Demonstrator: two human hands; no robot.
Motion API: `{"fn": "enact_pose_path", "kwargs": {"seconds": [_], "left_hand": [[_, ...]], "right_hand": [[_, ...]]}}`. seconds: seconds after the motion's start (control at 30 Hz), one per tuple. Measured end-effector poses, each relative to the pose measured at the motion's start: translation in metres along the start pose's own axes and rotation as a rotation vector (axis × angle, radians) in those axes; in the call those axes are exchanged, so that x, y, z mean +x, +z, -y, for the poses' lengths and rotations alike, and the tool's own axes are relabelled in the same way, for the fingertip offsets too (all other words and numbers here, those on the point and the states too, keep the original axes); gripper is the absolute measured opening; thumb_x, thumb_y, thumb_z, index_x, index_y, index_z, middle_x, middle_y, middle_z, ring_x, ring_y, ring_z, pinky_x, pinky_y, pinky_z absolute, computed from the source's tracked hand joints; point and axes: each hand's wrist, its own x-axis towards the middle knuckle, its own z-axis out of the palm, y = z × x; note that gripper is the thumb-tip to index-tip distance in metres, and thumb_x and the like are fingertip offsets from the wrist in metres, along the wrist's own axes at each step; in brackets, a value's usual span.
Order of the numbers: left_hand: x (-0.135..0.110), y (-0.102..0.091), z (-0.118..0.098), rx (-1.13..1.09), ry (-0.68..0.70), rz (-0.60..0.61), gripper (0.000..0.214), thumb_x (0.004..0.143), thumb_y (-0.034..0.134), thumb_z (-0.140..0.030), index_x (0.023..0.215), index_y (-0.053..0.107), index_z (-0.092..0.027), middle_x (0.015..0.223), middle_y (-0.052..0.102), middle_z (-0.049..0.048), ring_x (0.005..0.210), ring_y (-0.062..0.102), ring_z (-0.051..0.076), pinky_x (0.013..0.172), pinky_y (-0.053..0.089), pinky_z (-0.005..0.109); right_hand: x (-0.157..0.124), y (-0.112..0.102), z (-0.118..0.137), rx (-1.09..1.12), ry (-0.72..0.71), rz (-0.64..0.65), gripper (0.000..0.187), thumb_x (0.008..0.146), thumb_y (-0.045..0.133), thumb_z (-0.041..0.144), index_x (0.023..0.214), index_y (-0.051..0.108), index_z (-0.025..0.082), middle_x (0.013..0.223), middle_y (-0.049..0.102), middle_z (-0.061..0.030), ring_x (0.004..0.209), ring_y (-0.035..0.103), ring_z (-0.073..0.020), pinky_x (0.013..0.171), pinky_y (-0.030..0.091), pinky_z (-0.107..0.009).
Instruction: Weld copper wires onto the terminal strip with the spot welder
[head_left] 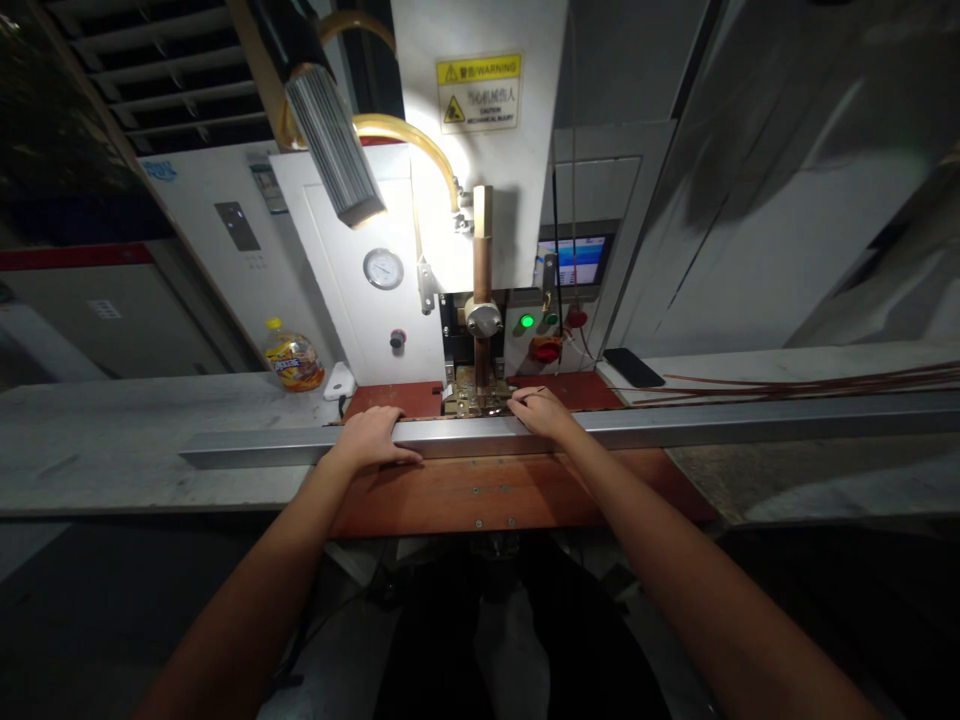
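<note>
My left hand (370, 437) is closed over a long silver metal bar (465, 437), its fingers across the top and its thumb along the front face. The bar lies crosswise on a reddish-brown board (420, 497). My right hand (540, 411) is pinched at the bar's back edge, beside the tip of a copper electrode rod (482, 355). A thin dark end shows at its fingers, but what it grips is too small to make out. Beneath the rod sits a small brass-coloured fixture (466, 388), partly hidden behind the bar.
Several long copper-coloured strips (787, 385) lie behind the bar at right, near a black phone (634, 367). A bottle of amber liquid (294, 357) stands at left. The white machine (480, 140) rises ahead, with a grey lamp (336, 145), a pressure gauge (383, 269) and a lit green button (527, 321).
</note>
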Motion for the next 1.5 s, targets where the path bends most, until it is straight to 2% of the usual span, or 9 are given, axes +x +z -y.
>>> {"fn": "enact_pose_path", "kwargs": {"seconds": [0.13, 0.37, 0.9, 1.3, 1.5], "left_hand": [[-0.0026, 0.0008, -0.0034, 0.006, -0.044, 0.001, 0.092, 0.060, 0.060, -0.091, 0.121, 0.067, -0.023, 0.126, 0.070, 0.0138, 0.115, 0.064, 0.038, 0.093, 0.047, 0.042], [-0.0050, -0.0015, -0.0051, 0.022, -0.076, -0.010, 0.092, 0.057, 0.056, -0.095, 0.113, 0.069, -0.023, 0.120, 0.073, 0.0130, 0.110, 0.066, 0.037, 0.088, 0.049, 0.040], [-0.0046, 0.0003, -0.0056, 0.018, -0.098, -0.004, 0.090, 0.057, 0.058, -0.095, 0.113, 0.070, -0.025, 0.121, 0.073, 0.0132, 0.110, 0.066, 0.037, 0.089, 0.048, 0.041], [-0.0051, 0.0003, -0.0046, 0.022, -0.088, -0.006, 0.093, 0.057, 0.056, -0.095, 0.115, 0.069, -0.024, 0.123, 0.072, 0.0133, 0.111, 0.066, 0.037, 0.090, 0.048, 0.039], [-0.0051, 0.0012, -0.0049, 0.029, -0.082, -0.007, 0.095, 0.058, 0.055, -0.095, 0.117, 0.069, -0.022, 0.121, 0.072, 0.0139, 0.110, 0.065, 0.038, 0.089, 0.048, 0.040]], "right_hand": [[-0.0002, 0.0010, -0.0014, 0.011, -0.023, -0.021, 0.034, 0.092, 0.046, 0.030, 0.068, 0.069, 0.022, 0.077, 0.074, -0.0050, 0.075, 0.062, -0.0176, 0.076, 0.041, -0.025], [0.0001, 0.0008, 0.0000, -0.010, -0.010, 0.006, 0.034, 0.092, 0.044, 0.031, 0.072, 0.070, 0.021, 0.082, 0.076, -0.0066, 0.079, 0.063, -0.0184, 0.079, 0.042, -0.025], [0.0005, 0.0021, -0.0022, -0.011, -0.020, 0.013, 0.034, 0.092, 0.046, 0.030, 0.068, 0.067, 0.021, 0.079, 0.075, -0.0057, 0.078, 0.063, -0.0182, 0.077, 0.041, -0.025], [-0.0003, 0.0015, -0.0003, 0.008, -0.016, -0.006, 0.032, 0.090, 0.047, 0.028, 0.072, 0.073, 0.020, 0.086, 0.078, -0.0088, 0.085, 0.067, -0.0216, 0.083, 0.044, -0.027], [-0.0005, 0.0026, -0.0014, 0.001, -0.028, -0.032, 0.031, 0.090, 0.050, 0.028, 0.072, 0.074, 0.021, 0.084, 0.078, -0.0062, 0.081, 0.067, -0.0195, 0.081, 0.045, -0.025]]}}
